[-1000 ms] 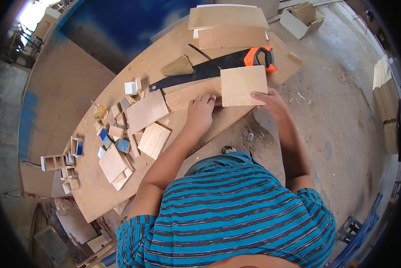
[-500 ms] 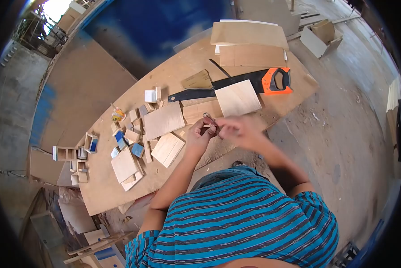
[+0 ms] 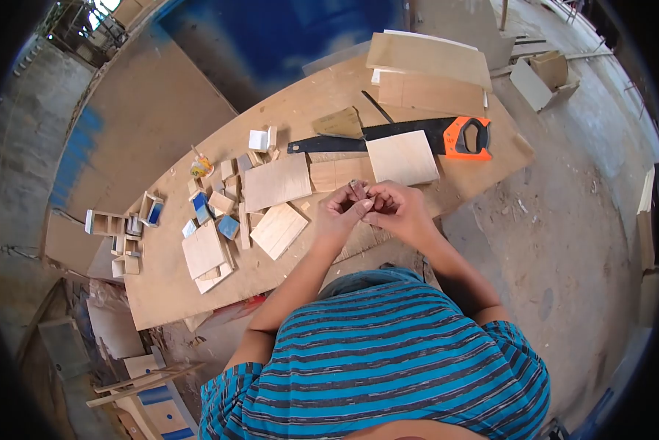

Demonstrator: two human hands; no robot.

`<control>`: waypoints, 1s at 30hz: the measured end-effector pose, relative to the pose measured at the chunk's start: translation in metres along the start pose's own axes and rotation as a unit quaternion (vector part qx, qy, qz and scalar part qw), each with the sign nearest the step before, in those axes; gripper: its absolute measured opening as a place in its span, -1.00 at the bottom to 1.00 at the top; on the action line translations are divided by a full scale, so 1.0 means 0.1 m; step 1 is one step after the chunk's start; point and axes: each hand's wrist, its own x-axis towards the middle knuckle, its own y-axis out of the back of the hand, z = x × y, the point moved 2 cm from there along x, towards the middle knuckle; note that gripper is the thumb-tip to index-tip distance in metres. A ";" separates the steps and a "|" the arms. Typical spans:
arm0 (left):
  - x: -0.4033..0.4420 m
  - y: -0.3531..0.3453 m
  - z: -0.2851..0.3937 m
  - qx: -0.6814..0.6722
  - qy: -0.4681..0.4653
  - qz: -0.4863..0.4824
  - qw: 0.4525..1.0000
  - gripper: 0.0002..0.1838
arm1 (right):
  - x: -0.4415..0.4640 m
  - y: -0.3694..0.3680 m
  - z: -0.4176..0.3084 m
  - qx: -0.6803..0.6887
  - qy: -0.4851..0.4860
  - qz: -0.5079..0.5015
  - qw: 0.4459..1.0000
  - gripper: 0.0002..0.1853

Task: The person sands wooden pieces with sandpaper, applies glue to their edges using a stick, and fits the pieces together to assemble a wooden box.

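My left hand is closed, its thumb and fingers pinching a small reddish-brown piece with a pale end. It looks like a folded strip; its exact kind is too small to make out. Against its right side, my right hand is closed too, fingertips together on the same piece. Both hands are raised over the front edge of the wooden worktable. A pale square board lies just beyond my right hand, and another flat board beyond my left.
A handsaw with an orange and black handle lies behind the boards. Small wood blocks, some painted blue, cluster at left beside a small glue bottle. Stacked panels lie at the far end; small wooden boxes stand on the left.
My right hand, blurred and apart from the left before, has come in to the left and closed on the small piece. The view has shifted slightly.
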 end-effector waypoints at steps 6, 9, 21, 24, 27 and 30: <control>-0.01 0.05 0.04 -0.082 0.061 0.001 0.995 -0.68 | -0.02 0.11 0.09 0.285 -0.063 -0.062 0.954 -0.72; 0.01 0.01 0.06 -0.060 0.064 0.018 0.996 -0.63 | -0.05 0.07 0.08 0.180 0.021 0.037 0.983 -0.72; 0.09 0.24 -0.01 -0.226 0.169 -0.069 0.957 -0.36 | -0.06 0.11 -0.37 -0.317 0.354 -0.024 0.880 -0.59; 0.06 0.33 -0.23 -0.226 0.209 -0.119 0.944 -0.40 | -0.04 0.07 -0.27 -0.281 0.340 -0.081 0.894 -0.67; -0.02 0.28 -0.27 -0.151 0.209 -0.085 0.962 -0.47 | -0.07 0.03 -0.07 -0.233 0.170 -0.096 0.953 -0.75; -0.11 0.30 -0.23 -0.111 0.192 -0.034 0.974 -0.55 | -0.05 -0.05 0.11 -0.064 0.115 -0.020 0.991 -0.73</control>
